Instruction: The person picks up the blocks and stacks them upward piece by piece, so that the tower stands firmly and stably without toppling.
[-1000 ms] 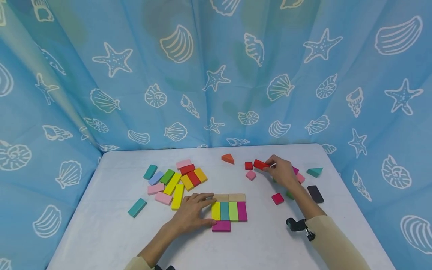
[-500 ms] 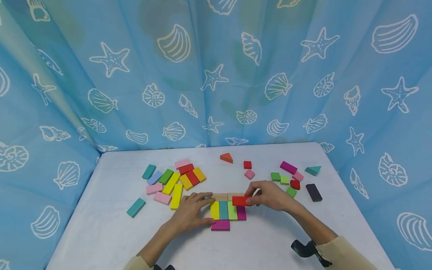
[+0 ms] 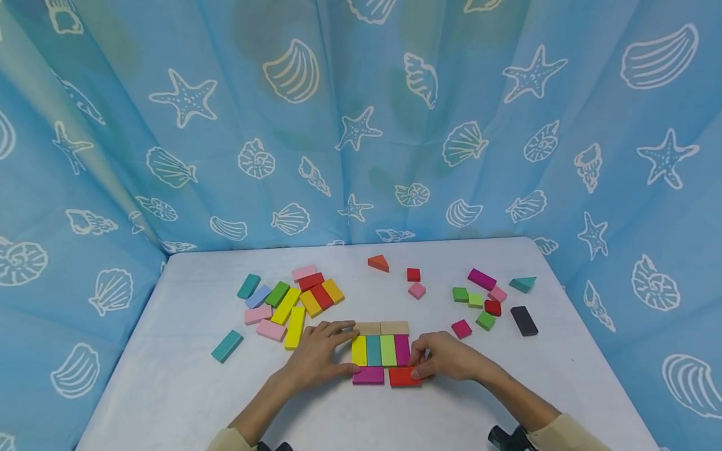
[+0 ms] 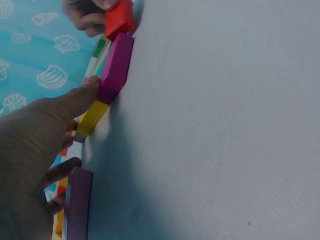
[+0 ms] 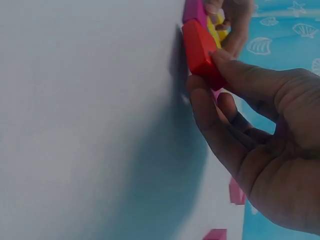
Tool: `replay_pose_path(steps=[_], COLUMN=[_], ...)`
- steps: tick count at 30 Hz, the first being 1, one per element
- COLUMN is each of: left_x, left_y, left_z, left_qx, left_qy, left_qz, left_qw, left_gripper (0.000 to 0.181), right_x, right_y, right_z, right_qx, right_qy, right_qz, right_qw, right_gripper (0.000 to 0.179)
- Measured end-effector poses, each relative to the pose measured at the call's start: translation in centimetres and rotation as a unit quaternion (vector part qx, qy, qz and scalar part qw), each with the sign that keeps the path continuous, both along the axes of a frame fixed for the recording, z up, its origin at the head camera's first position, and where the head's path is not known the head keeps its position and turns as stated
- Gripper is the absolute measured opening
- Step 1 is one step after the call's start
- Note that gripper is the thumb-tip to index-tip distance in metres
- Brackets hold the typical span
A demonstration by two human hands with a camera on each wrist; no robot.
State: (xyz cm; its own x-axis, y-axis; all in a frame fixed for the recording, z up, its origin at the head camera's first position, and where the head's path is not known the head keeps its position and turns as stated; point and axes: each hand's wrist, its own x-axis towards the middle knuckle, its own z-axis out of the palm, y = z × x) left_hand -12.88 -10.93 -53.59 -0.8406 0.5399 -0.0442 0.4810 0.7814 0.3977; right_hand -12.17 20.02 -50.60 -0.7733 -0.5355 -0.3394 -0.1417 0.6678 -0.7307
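My right hand (image 3: pixel 451 356) pinches a red rectangular block (image 3: pixel 402 377) between thumb and fingers, at the near right of a flat block layout. In the right wrist view the red block (image 5: pixel 196 47) sits end to end with a magenta block (image 5: pixel 193 10). My left hand (image 3: pixel 316 356) rests at the layout's left side, its thumb touching the near magenta block (image 3: pixel 368 376) and its fingertips by a tan block (image 3: pixel 368 328). Between the two rows stand yellow (image 3: pixel 359 349), teal (image 3: pixel 373 349), light green (image 3: pixel 388 349) and magenta upright blocks (image 3: pixel 402 349).
Left of the layout lies a cluster of loose blocks, including a long yellow block (image 3: pixel 295 329) and a teal block (image 3: pixel 227 346). Several small cubes, a teal triangle (image 3: pixel 523 284) and a black block (image 3: pixel 524 321) lie to the right. An orange triangle (image 3: pixel 378 263) lies at the back.
My right hand has carried the red block from the back right, over the layout, down to its near edge beside the magenta block. My left hand has stayed in place.
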Motion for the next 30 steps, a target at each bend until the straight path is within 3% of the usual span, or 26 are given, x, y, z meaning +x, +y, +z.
replay_pose_path(steps=[16,30], left_x=[0.0,0.1], left_y=[0.0,0.0], left_z=[0.0,0.0], left_qx=[0.002,0.003], left_qy=[-0.003,-0.004], left_qz=[-0.001,0.002], left_qw=[1.0000,1.0000], left_gripper=[0.076,0.076], right_x=[0.2,0.0], right_y=[-1.5,-1.6], right_z=[-0.9,-1.2], right_qx=[0.036,0.029], right_qy=[0.018,0.021], right_qz=[-0.035,-0.046], right_qw=[0.9985,0.9983], right_gripper=[0.025,0.029])
